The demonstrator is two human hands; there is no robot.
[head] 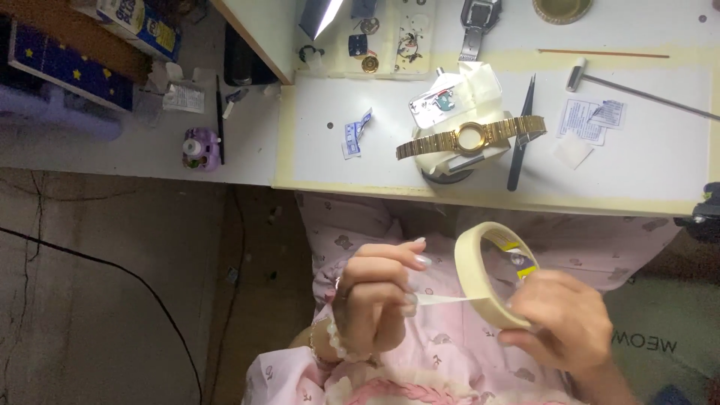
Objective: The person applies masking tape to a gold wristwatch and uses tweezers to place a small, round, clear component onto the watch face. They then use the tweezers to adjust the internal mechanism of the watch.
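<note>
Right hand (566,319) grips a masking tape roll (491,274) over the lap; left hand (375,296) fingers pinch its pulled strip (442,300) (taut between them). A gold watch (471,137) lies on the tabletop (645,165).

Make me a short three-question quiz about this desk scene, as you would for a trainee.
1. True or false: the right hand holds the beige roll of masking tape.
2. What does the left hand pinch? A) black tweezers B) the roll's loose tape strip C) a hammer
3. Where does the gold metal-band wristwatch lie?

Key
1. True.
2. B; the black tweezers lie on the white desk.
3. On a round stand on the desk, beside the tweezers.
</note>
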